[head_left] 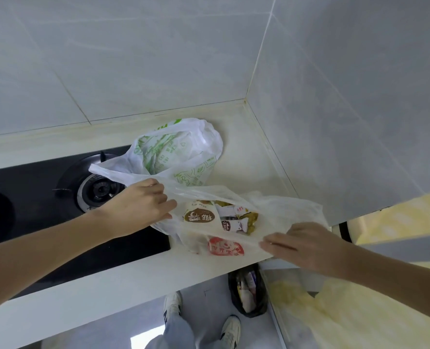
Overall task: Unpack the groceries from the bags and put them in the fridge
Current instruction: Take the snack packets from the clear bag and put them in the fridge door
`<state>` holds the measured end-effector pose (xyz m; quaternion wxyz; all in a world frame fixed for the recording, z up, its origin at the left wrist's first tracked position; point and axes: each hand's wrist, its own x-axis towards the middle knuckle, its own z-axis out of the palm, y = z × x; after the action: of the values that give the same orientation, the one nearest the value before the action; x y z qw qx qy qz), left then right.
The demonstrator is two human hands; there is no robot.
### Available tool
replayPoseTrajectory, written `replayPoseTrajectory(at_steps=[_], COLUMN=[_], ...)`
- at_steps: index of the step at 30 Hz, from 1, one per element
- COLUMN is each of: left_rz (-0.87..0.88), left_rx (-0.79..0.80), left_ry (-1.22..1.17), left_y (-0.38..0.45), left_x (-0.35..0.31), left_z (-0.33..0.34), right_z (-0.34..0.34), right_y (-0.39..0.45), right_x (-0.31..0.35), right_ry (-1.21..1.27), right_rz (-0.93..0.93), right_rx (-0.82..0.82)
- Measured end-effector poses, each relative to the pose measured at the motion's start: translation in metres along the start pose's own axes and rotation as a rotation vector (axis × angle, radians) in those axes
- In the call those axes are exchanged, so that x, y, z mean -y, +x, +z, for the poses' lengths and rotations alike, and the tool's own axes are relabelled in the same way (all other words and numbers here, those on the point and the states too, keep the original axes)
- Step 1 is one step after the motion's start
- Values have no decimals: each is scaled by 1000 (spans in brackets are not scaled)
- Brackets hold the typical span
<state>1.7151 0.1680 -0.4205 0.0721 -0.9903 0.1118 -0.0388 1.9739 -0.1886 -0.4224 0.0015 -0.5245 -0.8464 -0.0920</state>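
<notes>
Both forearms are reaching in from the near edge toward the clear bag lying on the pale counter, just right of the black hob; the left hand is coming in from the left with its wrist over the hob edge, fingers curling into the bag's left rim and seeming to be pinching the film; the right hand is lying palm-down on the near right rim, fingers fairly straight and pressing the plastic flat, though whether the thumb is pinching underneath I cannot tell. Inside the bag, packets are showing: a brown-labelled pack, small white sachets and a red-printed pack nearest the counter's front. To do this well, I judge the hands should be drawing the mouth apart sideways, keeping the bag resting on the counter so nothing is spilling toward the burner; then lifting one packet at a time. A green-printed bag is sitting farther back; the fridge is not clearly in view.
</notes>
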Motion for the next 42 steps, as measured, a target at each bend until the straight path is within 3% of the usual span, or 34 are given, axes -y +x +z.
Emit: replayPoseTrajectory(at_steps=[5, 9, 13, 15, 19, 26, 33, 38, 42], left_rz=[-109, -204, -394, -471, -552, -494, -465, -492, -500], left_rx=[-1, 49, 211, 432, 602, 474, 383, 332, 321], left_ry=[-25, -73, -102, -95, -140, -222, -354, -417, -605], left_y=[0, 4, 10, 16, 29, 34, 55, 59, 47], left_x=[1, -6, -17, -24, -43, -44, -23, -17, -21], left_z=[3, 10, 19, 19, 38, 96, 131, 145, 140], right_z=[5, 33, 59, 73, 88, 106, 143, 147, 139], right_y=[4, 8, 12, 11, 12, 29, 48, 48, 42], right_x=[-19, -24, -24, -24, -23, -46, -88, -85, -69], right_ry=[-82, -53, 5, 96, 231, 323, 395, 411, 488], right_rz=[368, 641, 603, 567, 492, 622, 760, 790, 846], right_rx=[-160, -150, -31, 112, 413, 576, 548, 567, 542])
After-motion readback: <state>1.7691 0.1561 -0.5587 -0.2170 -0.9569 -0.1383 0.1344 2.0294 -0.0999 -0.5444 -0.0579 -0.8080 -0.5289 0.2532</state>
